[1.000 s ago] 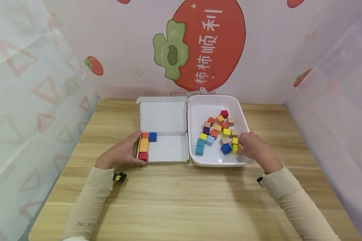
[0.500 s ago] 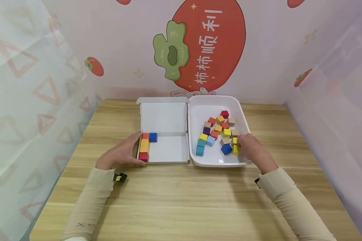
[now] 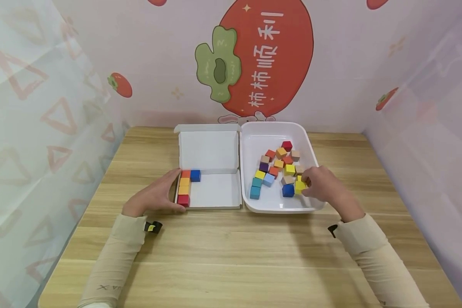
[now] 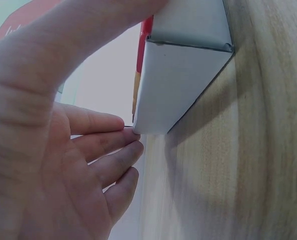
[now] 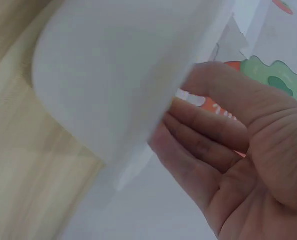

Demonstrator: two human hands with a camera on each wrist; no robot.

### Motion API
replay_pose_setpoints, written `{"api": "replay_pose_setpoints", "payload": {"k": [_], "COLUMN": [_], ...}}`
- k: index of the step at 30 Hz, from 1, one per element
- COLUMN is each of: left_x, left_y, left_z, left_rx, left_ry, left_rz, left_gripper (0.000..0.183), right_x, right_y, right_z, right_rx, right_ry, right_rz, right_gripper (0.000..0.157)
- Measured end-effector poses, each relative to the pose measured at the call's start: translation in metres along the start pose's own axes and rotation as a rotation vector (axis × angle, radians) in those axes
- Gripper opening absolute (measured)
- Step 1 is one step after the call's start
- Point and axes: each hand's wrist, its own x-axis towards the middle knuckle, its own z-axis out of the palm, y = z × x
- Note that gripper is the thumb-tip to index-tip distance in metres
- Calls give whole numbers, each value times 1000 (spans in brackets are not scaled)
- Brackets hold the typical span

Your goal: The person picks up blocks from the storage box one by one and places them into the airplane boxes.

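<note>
My left hand (image 3: 154,194) rests against the left end of an open white cardboard box (image 3: 215,190), thumb at the near corner and straight fingertips touching the far one. Along the box's left side stands a column of orange, yellow-orange and red cubes, with a blue cube (image 3: 195,175) beside the orange one. Over the right side of a white plastic tub (image 3: 281,208), my right hand (image 3: 321,186) pinches a yellow cube (image 3: 300,187) between thumb and finger. Another yellow cube behind it is mostly hidden. In the right wrist view the tub wall (image 5: 108,75) hides most of the fingertips.
Several loose cubes lie in the tub, among them a dark blue cube (image 3: 288,190), a light blue cube (image 3: 268,179) and a teal cube (image 3: 255,192). The box's raised lid (image 3: 208,149) leans back. The wooden table (image 3: 231,256) runs up to a printed wall covering.
The right hand reached slightly in, then drew back right, and the yellow cube at its fingertips shifted. The dark blue cube beside it turned a little. The left hand stayed in place.
</note>
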Motion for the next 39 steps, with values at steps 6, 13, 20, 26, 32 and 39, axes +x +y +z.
{"api": "replay_pose_setpoints", "payload": {"k": [6,13,20,26,32,39], "left_x": [0,-1,0,0,1,2], "left_y": [0,0,0,1,2,0], "left_z": [0,0,1,0,-1,0], "left_rx": [-6,-14,-9,9,7,13], "left_ry": [3,-6,1,-12,-15,-17], "left_rz": [3,2,4,0,0,3], "left_gripper": [133,133,134,133,132,132], "right_x": [-2,1,10,22,35,55], "right_y": [-16,-42,-76,-110,-146,-185], "right_z": [-8,-12,-11,-12,-12,8], "right_rx": [40,70,88,80,97,115], "right_ry": [36,41,53,63,36,5], "right_rz": [-43,-92,-171,-260,-315,-366], "right_gripper": [33,33,35,35,35,29]}}
